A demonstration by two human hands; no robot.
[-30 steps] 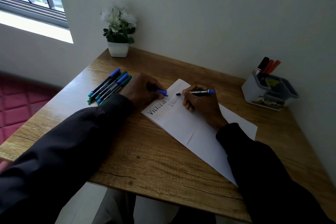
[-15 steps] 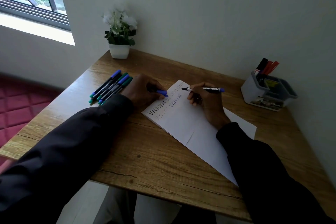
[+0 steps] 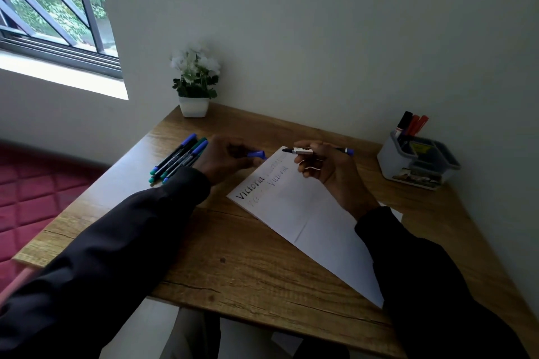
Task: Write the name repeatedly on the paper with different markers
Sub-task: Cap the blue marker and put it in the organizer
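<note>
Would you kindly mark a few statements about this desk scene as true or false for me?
1. The right hand holds an uncapped marker. True.
2. The left hand lies flat on the paper. False: it holds a blue cap, left of the paper.
3. The plant stands at the table's far left corner. True.
4. The organizer holds no markers. False: upright markers stand in it.
5. The loose markers lie right of the paper. False: they lie left of it.
6. The paper bears writing. True.
</note>
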